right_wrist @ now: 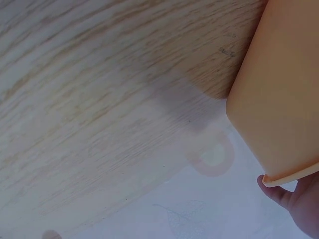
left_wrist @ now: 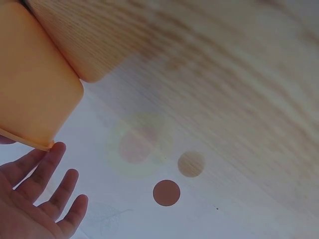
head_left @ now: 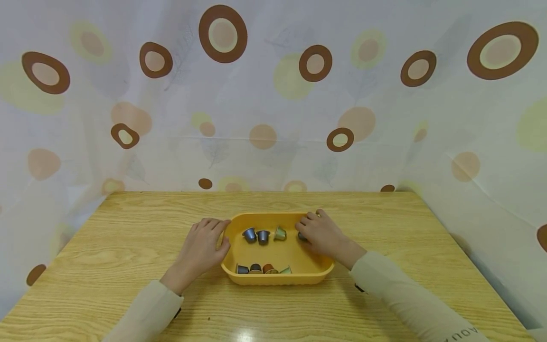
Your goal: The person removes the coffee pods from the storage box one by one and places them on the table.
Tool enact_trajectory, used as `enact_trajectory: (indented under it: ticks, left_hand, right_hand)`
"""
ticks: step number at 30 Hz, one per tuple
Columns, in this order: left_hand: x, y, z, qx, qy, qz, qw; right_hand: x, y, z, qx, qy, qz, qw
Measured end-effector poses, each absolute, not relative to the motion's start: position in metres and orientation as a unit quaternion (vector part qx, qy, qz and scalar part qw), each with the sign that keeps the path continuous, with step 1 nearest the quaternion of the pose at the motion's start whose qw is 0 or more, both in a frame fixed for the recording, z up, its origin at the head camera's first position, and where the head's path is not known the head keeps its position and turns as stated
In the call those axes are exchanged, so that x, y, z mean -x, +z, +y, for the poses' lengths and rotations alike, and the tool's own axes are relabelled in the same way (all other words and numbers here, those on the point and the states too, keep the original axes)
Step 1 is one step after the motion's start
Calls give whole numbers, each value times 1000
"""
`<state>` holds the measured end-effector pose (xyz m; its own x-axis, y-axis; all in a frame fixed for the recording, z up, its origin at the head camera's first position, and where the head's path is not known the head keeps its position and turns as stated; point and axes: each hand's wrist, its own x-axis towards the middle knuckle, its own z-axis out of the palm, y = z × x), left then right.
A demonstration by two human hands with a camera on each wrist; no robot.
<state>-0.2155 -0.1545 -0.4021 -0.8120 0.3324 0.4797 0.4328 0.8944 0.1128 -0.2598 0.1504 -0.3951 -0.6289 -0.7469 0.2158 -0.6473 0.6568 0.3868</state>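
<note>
A yellow plastic tray [head_left: 278, 278] with rounded corners sits on the wooden table, holding several coffee capsules. My left hand [head_left: 206, 240] holds its left rim, thumb and index finger at the edge; the other fingers spread away in the left wrist view. My right hand [head_left: 322, 235] grips the far right rim, a finger hooked over it in the right wrist view. A dark capsule [head_left: 302, 236] shows partly beside that hand's fingers. Towards the back lie a blue capsule [head_left: 249, 234], a dark grey-blue capsule [head_left: 263, 236] and a green capsule [head_left: 279, 233].
Along the tray's front wall lie a black capsule [head_left: 255, 268], a red-brown capsule [head_left: 269, 269] and others, partly hidden by the rim. The wooden table [head_left: 149, 228] extends around the tray. A patterned cloth [head_left: 265, 95] hangs behind and at the sides.
</note>
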Motion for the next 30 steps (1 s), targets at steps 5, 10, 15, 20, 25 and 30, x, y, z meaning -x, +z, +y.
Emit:
enact_trajectory:
  ticks: [5, 10, 15, 20, 25, 30]
  left_hand:
    - [215, -402, -154, 202, -109, -946, 230]
    - [216, -403, -154, 202, -107, -946, 231]
    - [216, -404, -154, 203, -109, -945, 233]
    - [216, -404, -155, 204, -110, -945, 233]
    - [216, -404, -155, 204, -109, -944, 234]
    - [216, -403, -154, 203, -108, -945, 233]
  right_hand:
    - [261, -397, 151, -389, -146, -893, 175]
    - [261, -397, 150, -389, -156, -891, 174]
    - [261, -398, 151, -390, -164, -889, 175]
    - [261, -398, 151, -394, -158, -887, 184]
    - [260, -397, 152, -396, -139, -888, 188]
    - [260, -394, 152, -392, -122, -893, 183]
